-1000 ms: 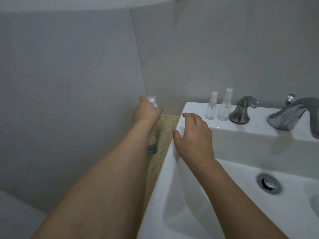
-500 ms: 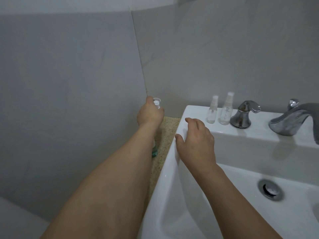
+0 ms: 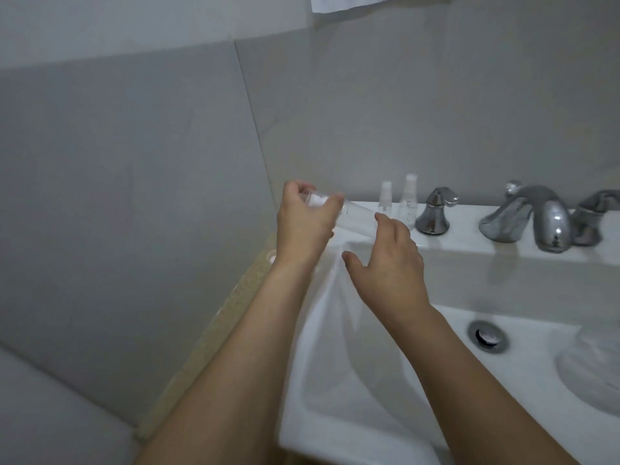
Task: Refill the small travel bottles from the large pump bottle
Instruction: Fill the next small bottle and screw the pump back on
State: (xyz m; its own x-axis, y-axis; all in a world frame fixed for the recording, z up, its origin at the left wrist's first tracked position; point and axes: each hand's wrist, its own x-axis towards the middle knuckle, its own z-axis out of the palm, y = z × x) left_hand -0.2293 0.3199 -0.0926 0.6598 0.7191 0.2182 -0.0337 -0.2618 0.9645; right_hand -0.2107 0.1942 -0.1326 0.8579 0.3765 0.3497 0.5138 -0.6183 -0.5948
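A clear pump bottle is gripped around its top by the left hand, tipped sideways over the sink's far left corner. The right hand is held loose with nothing in it, fingers relaxed, reaching just beside the bottle's body. Two small travel bottles are parked upright on the far ledge, left of the chrome faucet handle.

sink ledge | two spray bottles | faucet
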